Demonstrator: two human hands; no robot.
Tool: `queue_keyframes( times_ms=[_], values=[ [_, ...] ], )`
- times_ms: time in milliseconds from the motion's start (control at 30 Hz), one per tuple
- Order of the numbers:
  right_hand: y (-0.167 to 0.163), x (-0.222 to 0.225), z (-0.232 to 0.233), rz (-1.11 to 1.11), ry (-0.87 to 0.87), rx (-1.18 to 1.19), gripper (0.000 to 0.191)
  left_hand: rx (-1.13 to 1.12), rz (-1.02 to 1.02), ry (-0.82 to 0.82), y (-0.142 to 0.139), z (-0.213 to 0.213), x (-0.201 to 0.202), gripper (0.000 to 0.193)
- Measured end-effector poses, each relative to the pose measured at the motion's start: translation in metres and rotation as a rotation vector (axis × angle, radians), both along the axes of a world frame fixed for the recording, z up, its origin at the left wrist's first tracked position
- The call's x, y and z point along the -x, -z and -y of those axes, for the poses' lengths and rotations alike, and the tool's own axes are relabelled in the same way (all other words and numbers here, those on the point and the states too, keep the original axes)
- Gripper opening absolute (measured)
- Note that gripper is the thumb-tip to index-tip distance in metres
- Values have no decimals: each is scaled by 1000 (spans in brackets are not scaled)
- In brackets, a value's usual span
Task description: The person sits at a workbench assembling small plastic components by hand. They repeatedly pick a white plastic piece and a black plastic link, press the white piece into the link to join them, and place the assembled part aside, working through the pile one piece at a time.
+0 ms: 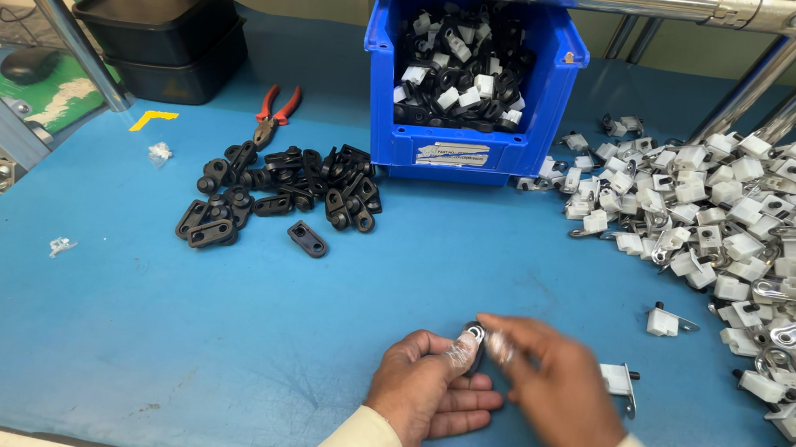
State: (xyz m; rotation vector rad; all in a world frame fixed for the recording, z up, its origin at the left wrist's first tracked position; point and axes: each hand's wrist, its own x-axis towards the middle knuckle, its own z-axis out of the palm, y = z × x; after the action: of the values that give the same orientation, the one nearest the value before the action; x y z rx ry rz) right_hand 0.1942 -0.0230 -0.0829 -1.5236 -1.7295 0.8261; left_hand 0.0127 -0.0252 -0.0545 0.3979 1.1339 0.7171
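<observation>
My left hand [429,384] rests low on the blue table [222,333] and pinches a small black plastic clip [474,336] between thumb and fingers. My right hand [554,393] is blurred beside it, its fingertips touching the same clip from the right. A white plastic part with a metal tab [619,381] lies on the table just behind the right hand; whether that hand grips it cannot be told. A pile of black clips [278,196] lies at the middle left. A large heap of white parts [752,230] fills the right side.
A blue bin [464,153] holding black and white parts stands at the back centre. Red-handled pliers [273,112] lie left of it. Stacked black trays [164,34] sit at the back left. Metal frame tubes [57,27] cross the top and sides. One white part [664,320] lies alone.
</observation>
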Motion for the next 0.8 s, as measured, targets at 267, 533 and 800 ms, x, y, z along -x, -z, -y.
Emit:
queue_keyframes(
  times_ms=[267,533,800],
  values=[
    [15,-6,32,59,-68,-104,40,17,32,-3,5,-2,2,21],
    [-23,14,-9,-472,318,521,20,-42,-64,84,-4,-1,-1,24],
    [-19,25,-6,-503,457,524,31,-11,-49,30,-8,-2,-3,23]
  ],
)
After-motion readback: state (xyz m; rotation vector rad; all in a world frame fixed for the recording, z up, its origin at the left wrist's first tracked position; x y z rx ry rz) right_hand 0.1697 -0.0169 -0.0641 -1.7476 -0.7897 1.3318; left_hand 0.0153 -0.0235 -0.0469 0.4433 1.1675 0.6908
